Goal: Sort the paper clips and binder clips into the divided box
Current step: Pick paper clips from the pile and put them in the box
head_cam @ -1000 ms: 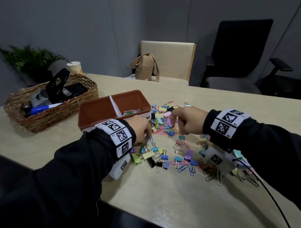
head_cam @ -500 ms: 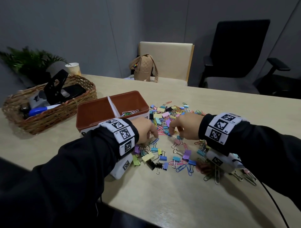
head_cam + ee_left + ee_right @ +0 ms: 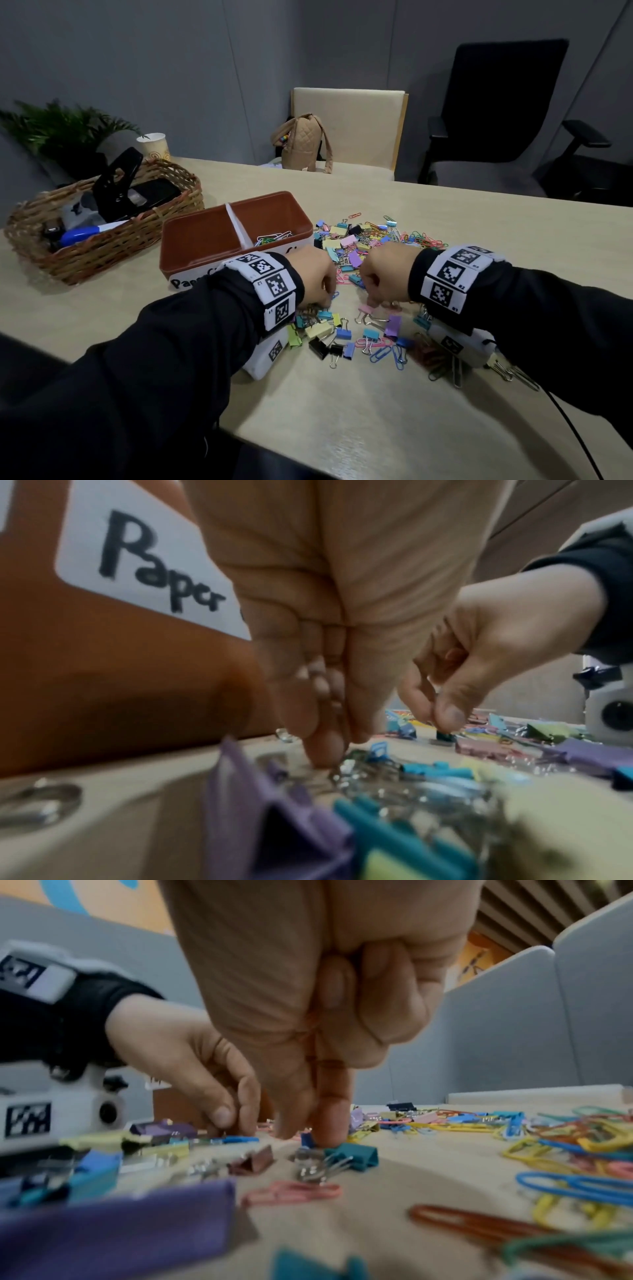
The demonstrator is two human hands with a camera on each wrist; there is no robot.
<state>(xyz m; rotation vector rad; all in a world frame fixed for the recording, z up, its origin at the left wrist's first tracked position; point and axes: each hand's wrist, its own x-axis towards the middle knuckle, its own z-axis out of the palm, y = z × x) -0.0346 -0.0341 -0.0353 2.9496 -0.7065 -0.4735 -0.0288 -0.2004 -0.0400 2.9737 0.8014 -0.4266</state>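
Beige table (image 3: 342,428) w/ grey walls behind; clip pile sits center, just right of the divided box (image 3: 205,240) so each drop is a short reach. Box's right compartment has a few paper clips (image 3: 274,236) already; left one looks empty, so I judge sorting is barely begun. Label on its front reads "Paper" in my left wrist view.

My left hand (image 3: 315,277) is down in the near-left edge of the pile, fingers bunched narrow, tips among silver wire handles; can't tell if it's actually got anything yet. My right hand (image 3: 383,274) has fingers curled, thumb & index tip together down on a teal binder clip (image 3: 352,1153), pinching its top since that's the easy part to grab.

Both hands work at once to go faster, prob. Wicker basket (image 3: 102,253) far left w/ office bits, not involved.
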